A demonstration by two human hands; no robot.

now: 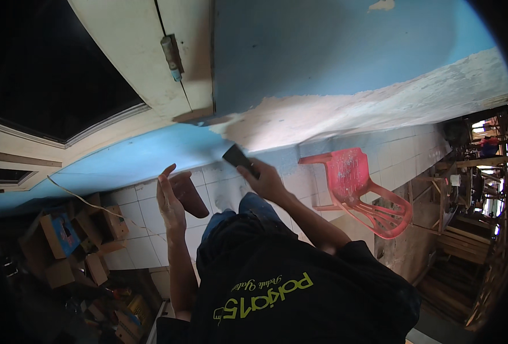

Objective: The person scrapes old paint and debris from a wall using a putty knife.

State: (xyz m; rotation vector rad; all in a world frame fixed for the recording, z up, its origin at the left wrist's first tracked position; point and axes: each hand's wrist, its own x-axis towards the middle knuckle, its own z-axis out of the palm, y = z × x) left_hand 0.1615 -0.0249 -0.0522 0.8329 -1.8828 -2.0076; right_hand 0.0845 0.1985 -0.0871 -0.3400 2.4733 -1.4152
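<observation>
My right hand (266, 182) grips a dark grey, flat rectangular pad (238, 159), its fingers wrapped round the lower end. The pad tilts up and left, just in front of the wall's lower part; I cannot tell whether it touches the wall. To the left, my left hand (170, 202) is raised with its fingers stretched out. Right beside its palm shows a reddish-brown flat piece (191, 196), partly hidden by the hand. Whether that piece touches the hand cannot be made out. The blue wall (334, 51) ahead has a bare whitish patch (305, 117) along its lower part.
A red plastic chair (348, 175) lies tipped on the white tiled floor (142, 215) to my right. Cardboard boxes (70, 269) pile up at the left, near a thin cable (96, 207). A cream door (122, 46) with a hinge is ahead left. Wooden planks (466, 241) stand far right.
</observation>
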